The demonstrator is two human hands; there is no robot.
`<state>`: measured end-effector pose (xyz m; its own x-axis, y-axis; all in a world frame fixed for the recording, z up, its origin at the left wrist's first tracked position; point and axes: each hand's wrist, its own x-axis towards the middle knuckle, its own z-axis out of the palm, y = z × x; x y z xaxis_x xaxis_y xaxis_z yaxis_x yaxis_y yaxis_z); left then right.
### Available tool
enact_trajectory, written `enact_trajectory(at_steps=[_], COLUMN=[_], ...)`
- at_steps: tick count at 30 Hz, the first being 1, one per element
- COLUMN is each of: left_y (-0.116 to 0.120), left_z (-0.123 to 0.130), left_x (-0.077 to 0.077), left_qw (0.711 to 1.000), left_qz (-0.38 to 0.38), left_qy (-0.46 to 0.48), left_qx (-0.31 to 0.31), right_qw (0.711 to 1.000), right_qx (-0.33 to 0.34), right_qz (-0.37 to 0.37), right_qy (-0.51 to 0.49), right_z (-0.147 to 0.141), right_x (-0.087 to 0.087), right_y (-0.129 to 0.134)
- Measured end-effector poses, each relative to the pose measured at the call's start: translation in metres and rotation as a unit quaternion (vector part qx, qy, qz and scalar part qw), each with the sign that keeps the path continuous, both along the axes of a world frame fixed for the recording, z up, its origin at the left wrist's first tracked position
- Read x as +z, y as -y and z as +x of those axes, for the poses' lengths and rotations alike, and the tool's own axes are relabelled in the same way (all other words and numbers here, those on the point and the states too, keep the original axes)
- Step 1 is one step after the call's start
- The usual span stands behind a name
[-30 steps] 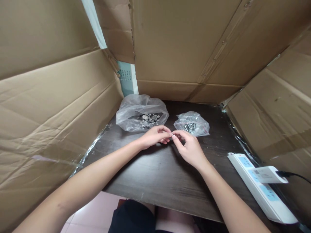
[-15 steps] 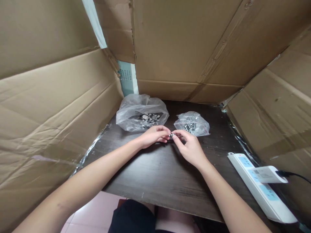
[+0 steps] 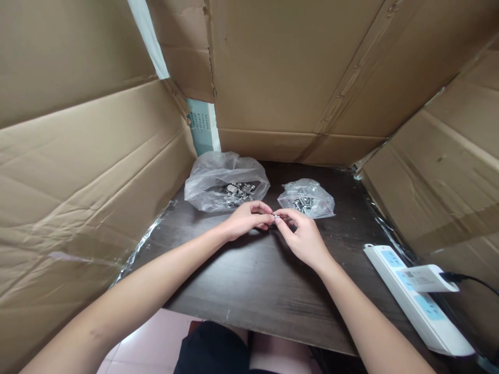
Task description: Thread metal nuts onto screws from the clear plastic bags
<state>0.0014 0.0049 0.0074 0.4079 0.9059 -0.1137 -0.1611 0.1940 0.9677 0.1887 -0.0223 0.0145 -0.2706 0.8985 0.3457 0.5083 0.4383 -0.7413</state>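
Observed left hand and right hand both pinching small metal part, just below and right of frame centre. Noted large bag left of centre, small bag right.

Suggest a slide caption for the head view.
Left hand and right hand hold a small metal part before a larger bag and a smaller bag.

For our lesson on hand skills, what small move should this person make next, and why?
Perhaps twist the small, silvery metal piece slightly, since the bare right hand and the bare left hand pinch at it from opposite sides.
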Motion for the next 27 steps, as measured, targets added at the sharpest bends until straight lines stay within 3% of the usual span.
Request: enact_trajectory(at_steps=[15, 20, 27], left_y=[-0.001, 0.000, -0.002], left_z=[0.002, 0.003, 0.005], left_x=[-0.005, -0.006, -0.013], left_qw=[1.000, 0.999, 0.990], left_qz=[0.006, 0.019, 0.080], left_qy=[-0.004, -0.010, -0.072], left_qx=[0.021, 0.029, 0.095], right_qw=[0.999, 0.999, 0.979], right_qx=[-0.014, -0.002, -0.010], right_qz=[-0.042, 0.030, 0.110], right_qy=[-0.028, 0.042, 0.172], right_z=[0.002, 0.004, 0.001], right_x=[-0.003, -0.005, -0.008], right_y=[-0.003, -0.003, 0.002])
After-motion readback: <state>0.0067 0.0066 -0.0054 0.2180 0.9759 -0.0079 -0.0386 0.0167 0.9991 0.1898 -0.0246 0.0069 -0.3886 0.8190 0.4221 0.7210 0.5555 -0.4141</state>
